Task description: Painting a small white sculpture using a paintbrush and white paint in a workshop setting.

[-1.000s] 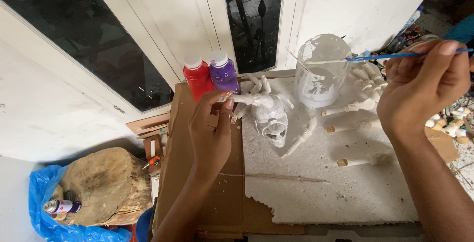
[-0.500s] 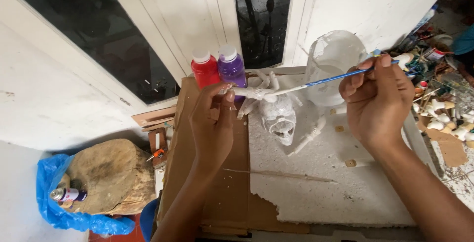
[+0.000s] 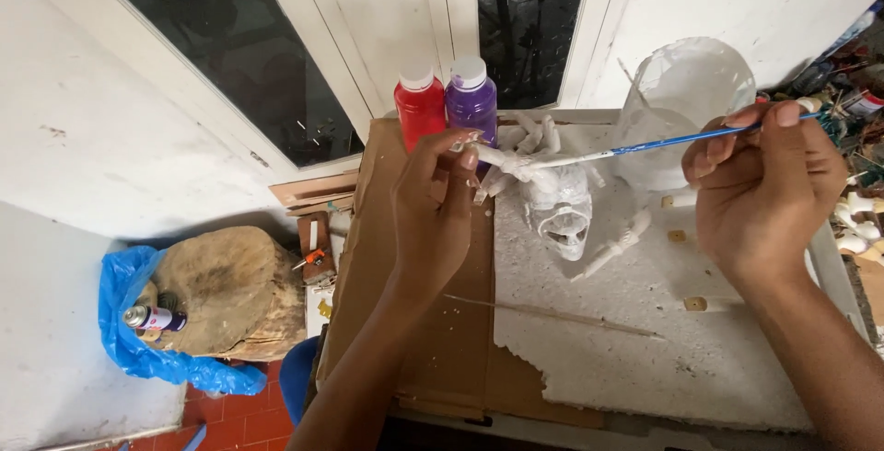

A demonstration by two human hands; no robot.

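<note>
Paintbrush [image 3: 645, 147] pinched in right hand [image 3: 760, 193], tip touching left-held white piece [image 3: 502, 161].

Left hand [image 3: 433, 207] raised mid-frame, fingers pinched together at top, forearm running down to bottom edge. Right hand [image 3: 764, 189] curled, thumb and fingertips pinched, wrist bent, forearm toward bottom-right corner.

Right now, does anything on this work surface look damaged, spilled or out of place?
Yes: the white foam sheet has a ragged, broken edge on its near left side, and white crumbs are scattered over the brown cardboard beside it. Nothing looks spilled.
</note>
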